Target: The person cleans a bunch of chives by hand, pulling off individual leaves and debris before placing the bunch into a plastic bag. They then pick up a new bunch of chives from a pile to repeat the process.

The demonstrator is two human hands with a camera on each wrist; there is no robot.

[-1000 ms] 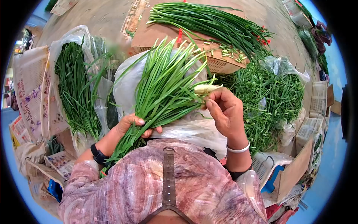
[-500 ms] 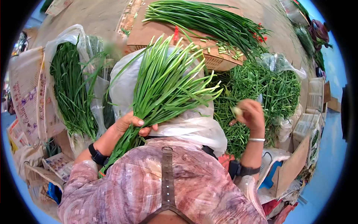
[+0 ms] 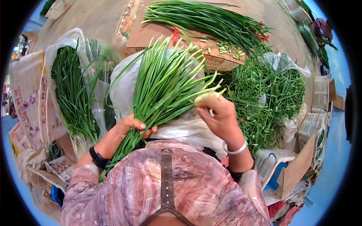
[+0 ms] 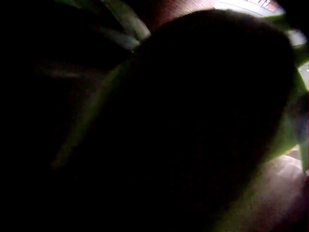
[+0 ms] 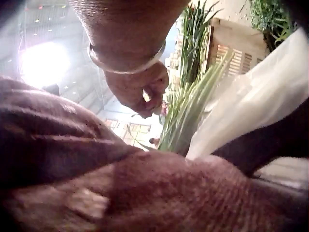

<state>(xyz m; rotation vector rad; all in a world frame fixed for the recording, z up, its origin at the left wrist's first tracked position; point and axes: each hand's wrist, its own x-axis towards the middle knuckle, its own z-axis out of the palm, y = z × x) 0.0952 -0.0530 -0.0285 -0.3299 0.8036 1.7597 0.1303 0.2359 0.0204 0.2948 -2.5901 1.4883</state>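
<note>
One bunch of green stalks (image 3: 162,86), clamped in left hand (image 3: 129,126), pale ends (image 3: 206,90) fanned beyond the grip. Right hand (image 3: 220,116) curled beside them; can't tell if pinching. Likely stalk cleaning; next calls for steady left, light pluck.

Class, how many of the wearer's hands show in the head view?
2: the left hand grips the green bunch low on its leafy part; the right hand is beside its pale stalk ends. The bunch hides part of the left hand.
</note>
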